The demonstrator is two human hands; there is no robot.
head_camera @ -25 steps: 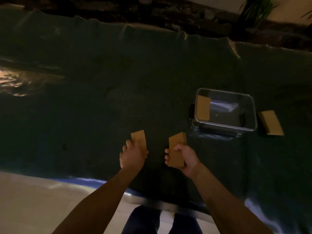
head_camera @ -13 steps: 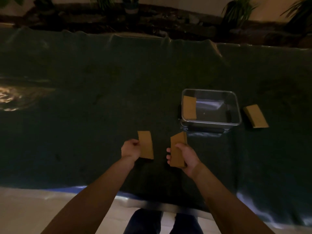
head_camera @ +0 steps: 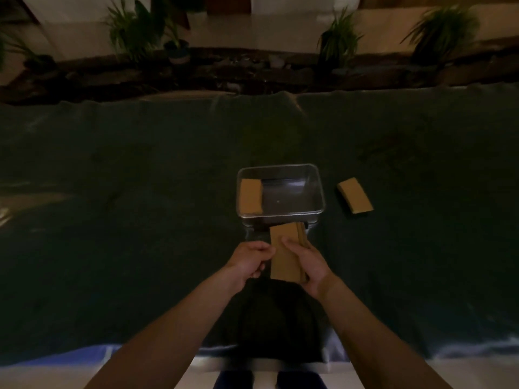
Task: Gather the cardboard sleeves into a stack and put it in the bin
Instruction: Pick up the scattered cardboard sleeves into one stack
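I hold a small stack of brown cardboard sleeves between both hands, just in front of the clear plastic bin. My right hand grips the stack's right side with the thumb on top. My left hand pinches its left edge. One sleeve lies inside the bin at its left end. Another sleeve lies flat on the dark green cloth to the right of the bin.
The dark green cloth covers a wide table, with its near edge close to my body. Potted plants and a dark ledge stand beyond the table's far edge. The room is dim.
My left hand brought its sleeve over to the right hand's sleeves, and both hands now hold them together as one stack. My view tilted up and the bin came to the centre.
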